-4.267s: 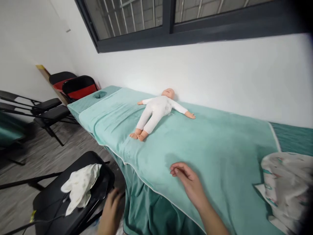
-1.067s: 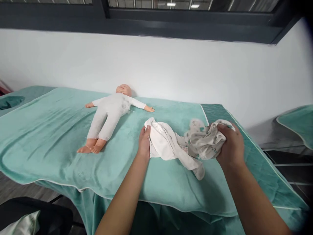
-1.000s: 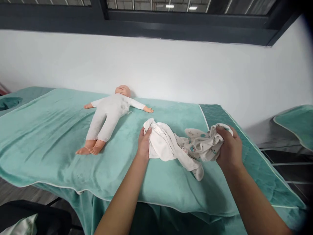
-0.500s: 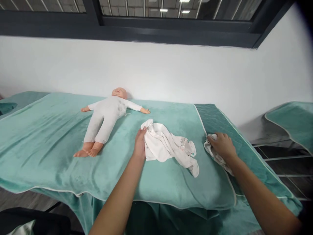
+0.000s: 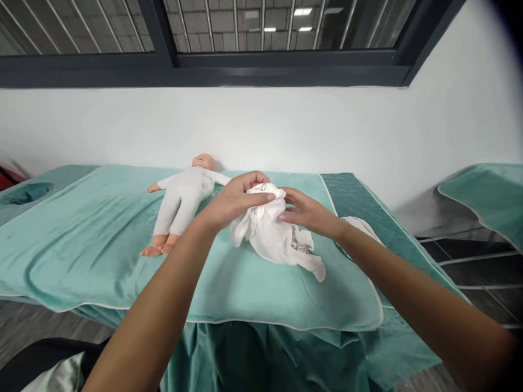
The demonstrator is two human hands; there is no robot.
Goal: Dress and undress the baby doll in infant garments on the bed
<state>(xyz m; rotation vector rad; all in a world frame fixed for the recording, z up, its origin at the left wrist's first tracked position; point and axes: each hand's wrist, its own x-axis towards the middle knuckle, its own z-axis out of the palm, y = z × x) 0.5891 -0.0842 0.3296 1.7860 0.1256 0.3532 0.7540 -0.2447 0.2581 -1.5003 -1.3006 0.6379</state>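
A baby doll [image 5: 182, 198] in a white bodysuit lies on its back on a teal towel [image 5: 102, 239] that covers a long table. To its right a white baby garment [image 5: 275, 239] is lifted at one end. My left hand [image 5: 235, 198] pinches the garment's upper edge from above. My right hand [image 5: 306, 213] touches the same edge from the right with fingers partly spread. A second patterned white cloth [image 5: 362, 224] lies just behind my right forearm at the towel's right edge.
The table runs along a white wall under a dark-framed window [image 5: 229, 49]. Another teal-covered table [image 5: 488, 198] stands at the right. A black chair with a pale cloth [image 5: 61, 375] sits at the lower left. Dark floor shows at the right.
My right hand set the patterned cloth down at the right and came over to the white garment. My left hand raised the garment's edge off the towel.
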